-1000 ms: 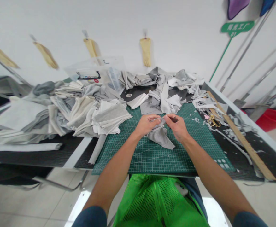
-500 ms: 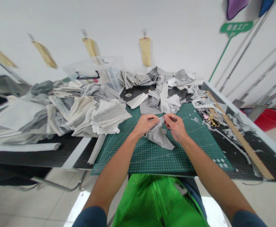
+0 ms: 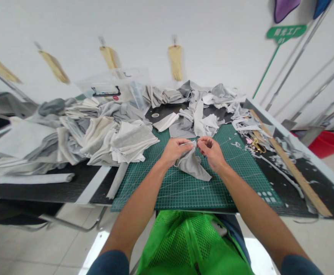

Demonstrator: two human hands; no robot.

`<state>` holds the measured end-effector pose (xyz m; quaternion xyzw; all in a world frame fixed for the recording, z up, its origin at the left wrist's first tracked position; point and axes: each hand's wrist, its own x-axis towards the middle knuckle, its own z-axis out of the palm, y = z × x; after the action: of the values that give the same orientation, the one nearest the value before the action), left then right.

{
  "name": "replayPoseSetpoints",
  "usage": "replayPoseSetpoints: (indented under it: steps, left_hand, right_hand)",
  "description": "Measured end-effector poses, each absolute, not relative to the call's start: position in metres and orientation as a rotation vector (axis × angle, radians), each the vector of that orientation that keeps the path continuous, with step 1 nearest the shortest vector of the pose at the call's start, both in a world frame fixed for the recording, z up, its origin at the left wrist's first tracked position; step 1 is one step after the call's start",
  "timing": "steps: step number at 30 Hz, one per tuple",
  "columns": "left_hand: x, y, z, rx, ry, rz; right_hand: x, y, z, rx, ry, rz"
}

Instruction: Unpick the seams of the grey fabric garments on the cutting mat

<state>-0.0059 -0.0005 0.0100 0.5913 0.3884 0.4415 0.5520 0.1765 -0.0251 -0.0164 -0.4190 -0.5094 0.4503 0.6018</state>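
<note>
My left hand is closed on a grey piece of cloth, pinching it near its top edge. The cloth hangs down in folds, its pointed lower corner over the green cutting mat. Just right of that edge, my right hand is pinched shut beside a small white bit at the cloth's top. Whatever lies between its fingertips is too small to make out. Pale scraps of fabric lie just beyond both hands.
Piled folded cloths cover the left of the table. On the right lie gold-handled scissors, a wooden ruler and fabric trimmings. A clear plastic box stands at the back, and a red bucket on the floor.
My right hand's fingertips have come slightly away from the cloth's top edge and curled tighter. My left hand stays in place, holding the cloth.
</note>
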Motion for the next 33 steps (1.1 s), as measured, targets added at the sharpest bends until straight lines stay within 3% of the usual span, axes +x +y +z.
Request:
replayPoseSetpoints:
  steps: [13,22,33]
  left_hand:
    - [-0.006,0.009,0.002,1.326,0.944,1.251]
    - [-0.001,0.002,0.005,1.309,0.873,1.168]
    - [-0.004,0.004,0.003,1.454,0.868,1.25]
  right_hand:
    - [0.184,-0.012,-0.041,-1.194,-1.478,0.863]
    - [0.187,-0.03,-0.021,-1.315,-1.571,0.627]
    - [0.184,-0.034,-0.009,-1.071,-1.791,0.548]
